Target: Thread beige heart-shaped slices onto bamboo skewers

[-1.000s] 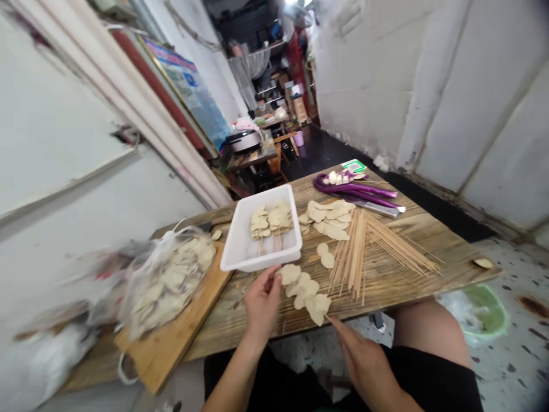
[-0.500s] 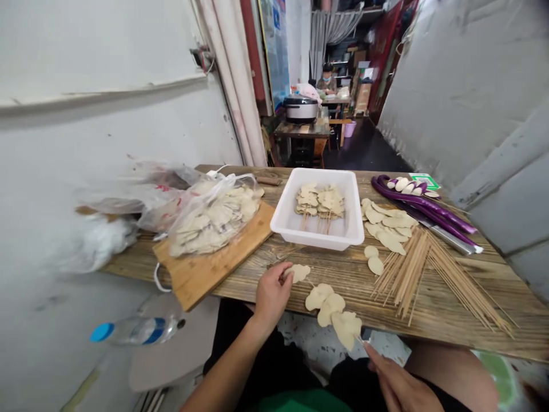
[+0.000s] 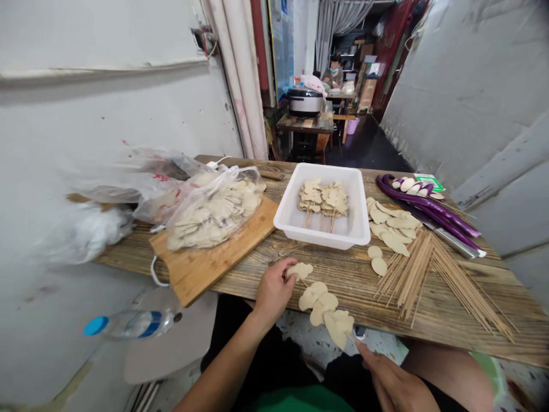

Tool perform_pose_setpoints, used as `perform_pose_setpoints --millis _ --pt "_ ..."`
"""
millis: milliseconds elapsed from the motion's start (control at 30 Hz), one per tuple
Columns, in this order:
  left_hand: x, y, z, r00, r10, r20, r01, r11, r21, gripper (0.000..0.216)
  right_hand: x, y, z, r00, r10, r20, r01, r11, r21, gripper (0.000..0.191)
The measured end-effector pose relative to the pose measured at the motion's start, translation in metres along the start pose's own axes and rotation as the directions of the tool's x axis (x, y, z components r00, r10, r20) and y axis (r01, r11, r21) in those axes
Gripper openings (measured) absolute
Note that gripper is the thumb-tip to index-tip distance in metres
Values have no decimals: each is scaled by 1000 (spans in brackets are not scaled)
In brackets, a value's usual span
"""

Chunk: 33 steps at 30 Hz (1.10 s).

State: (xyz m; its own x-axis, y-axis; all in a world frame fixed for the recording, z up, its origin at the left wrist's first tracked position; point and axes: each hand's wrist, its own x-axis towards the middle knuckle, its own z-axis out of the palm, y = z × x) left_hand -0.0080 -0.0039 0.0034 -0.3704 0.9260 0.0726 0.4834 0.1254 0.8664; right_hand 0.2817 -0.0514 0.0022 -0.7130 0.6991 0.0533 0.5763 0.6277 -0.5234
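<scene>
My left hand (image 3: 273, 289) pinches the top pale slice (image 3: 299, 269) on a bamboo skewer at the near edge of the wooden table (image 3: 450, 320). Three more slices (image 3: 326, 309) sit lower on the same skewer. My right hand (image 3: 388, 380) grips the skewer's lower end below the table edge. A white tray (image 3: 325, 232) just beyond holds finished skewers (image 3: 322, 201). Loose slices (image 3: 389, 226) and a pile of bare bamboo skewers (image 3: 433, 272) lie to the right.
A plastic bag of slices (image 3: 217, 214) rests on a wooden cutting board (image 3: 201, 266) at left. Purple eggplants (image 3: 429, 203) and a knife (image 3: 450, 243) lie at the far right. A water bottle (image 3: 128, 323) sits on a stool below. A person (image 3: 334, 71) sits far back.
The view has swung left and steadied. The slices on the skewer have spread apart, with my left hand still on the top slice and my right hand pulled lower toward me.
</scene>
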Motion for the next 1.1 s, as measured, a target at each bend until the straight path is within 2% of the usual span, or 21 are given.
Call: perform_pose_setpoints --millis 333,500,967,1100 --pt "1 1 -2 998 39 46 -43 995 89 44 3 -8 -9 1000 10 -15 -9 999 50 52" --pt "0 4 0 999 24 37 -28 994 106 41 2 -8 -9 997 -35 -67 38 998 50 50" --pt "-2 5 1 999 29 29 -33 992 126 42 6 -7 0 998 -9 -64 13 998 56 48" --pt "-2 5 1 1000 -3 31 0 995 104 43 13 -9 5 991 -44 -130 51 997 50 46"
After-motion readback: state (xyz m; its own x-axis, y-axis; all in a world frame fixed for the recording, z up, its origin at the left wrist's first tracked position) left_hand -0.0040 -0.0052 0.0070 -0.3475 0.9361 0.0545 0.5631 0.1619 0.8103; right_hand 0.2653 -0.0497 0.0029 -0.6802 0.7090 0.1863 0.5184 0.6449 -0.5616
